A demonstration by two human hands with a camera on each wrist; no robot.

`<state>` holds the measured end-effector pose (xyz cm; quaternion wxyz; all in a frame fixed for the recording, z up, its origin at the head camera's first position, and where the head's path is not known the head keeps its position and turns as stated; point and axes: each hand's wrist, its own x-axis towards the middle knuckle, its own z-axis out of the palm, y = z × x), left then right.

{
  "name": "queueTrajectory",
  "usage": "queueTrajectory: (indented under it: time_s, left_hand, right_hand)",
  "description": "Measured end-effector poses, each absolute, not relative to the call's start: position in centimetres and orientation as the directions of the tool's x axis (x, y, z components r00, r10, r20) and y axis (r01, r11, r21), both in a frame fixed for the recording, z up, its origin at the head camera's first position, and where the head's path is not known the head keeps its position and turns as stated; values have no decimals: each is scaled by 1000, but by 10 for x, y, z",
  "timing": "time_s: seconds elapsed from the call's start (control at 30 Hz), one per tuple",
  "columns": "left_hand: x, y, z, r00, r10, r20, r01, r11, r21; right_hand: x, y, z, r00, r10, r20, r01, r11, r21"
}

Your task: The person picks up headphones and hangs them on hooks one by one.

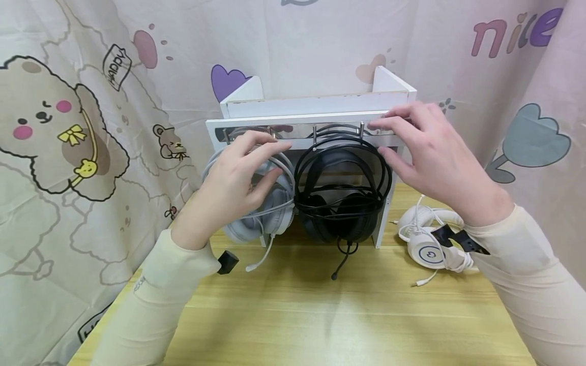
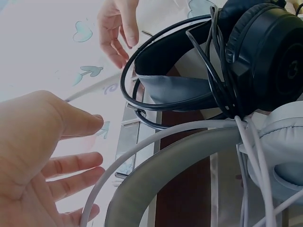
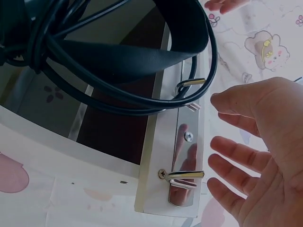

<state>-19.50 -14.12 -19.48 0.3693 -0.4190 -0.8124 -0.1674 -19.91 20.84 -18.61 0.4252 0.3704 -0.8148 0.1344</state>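
A black headset [image 1: 318, 226] hangs from hooks on a white rack [image 1: 316, 104], with its looped black cable around the headband. To its left hangs a grey-white headset [image 1: 280, 211], its microphone boom pointing down. My left hand [image 1: 233, 178] is in front of the grey-white headset, thumb and fingers apart and nothing between them. In the left wrist view its fingers lie close beside the pale cable [image 2: 156, 137]. My right hand [image 1: 435, 152] is at the rack's right end, beside the black headset, fingers loosely bent and holding nothing. A bare metal hook [image 3: 187, 175] shows near it in the right wrist view.
A white headset [image 1: 428, 249] with a bundled cable lies on the wooden table [image 1: 320, 320], right of the rack, partly behind my right wrist. A printed curtain [image 1: 320, 51] hangs behind the rack and along both sides.
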Motion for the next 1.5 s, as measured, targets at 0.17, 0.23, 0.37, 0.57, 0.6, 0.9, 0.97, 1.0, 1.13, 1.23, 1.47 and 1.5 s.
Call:
queueTrajectory:
  time_s: [0.17, 0.23, 0.37, 0.57, 0.6, 0.9, 0.97, 1.0, 1.13, 1.23, 1.47, 1.5]
  left_hand:
    - [-191, -144, -201, -367, 536, 760, 795, 605, -42]
    - [-188, -145, -205, -363, 526, 769, 789, 612, -46]
    - [-177, -145, -211, -343, 517, 784, 779, 623, -69]
    - [-159, -145, -218, -336, 508, 793, 766, 637, -83]
    - [-158, -145, -218, -338, 504, 795, 765, 639, -79]
    - [-156, -160, -225, -368, 426, 827, 747, 665, -10]
    - [-157, -165, -224, -376, 418, 827, 738, 674, -5]
    - [-157, -167, -222, -382, 413, 827, 733, 680, -2]
    - [-159, -178, -214, -400, 395, 827, 719, 695, 16]
    - [-161, -184, -207, -404, 379, 833, 714, 700, 28]
    - [-170, -196, -194, -423, 298, 856, 705, 701, 104]
    - [-171, -197, -193, -425, 285, 859, 707, 698, 118]
  right_hand:
    - [-195, 209, -193, -361, -491, 793, -726, 682, 92]
    - [-193, 208, -195, -356, -489, 796, -731, 677, 89]
    - [-188, 207, -200, -352, -482, 803, -734, 674, 83]
    - [-181, 208, -206, -371, -468, 802, -725, 686, 65]
    - [-179, 208, -207, -371, -468, 802, -725, 685, 64]
    - [-170, 208, -217, -365, -477, 800, -726, 684, 77]
    - [-168, 209, -219, -371, -480, 795, -722, 687, 78]
    - [-166, 210, -220, -375, -481, 793, -720, 689, 77]
    - [-163, 212, -225, -385, -483, 786, -714, 696, 79]
    - [-161, 213, -230, -382, -484, 787, -715, 695, 80]
    - [-158, 216, -243, -379, -473, 795, -728, 683, 59]
    - [-158, 217, -245, -381, -471, 795, -730, 682, 54]
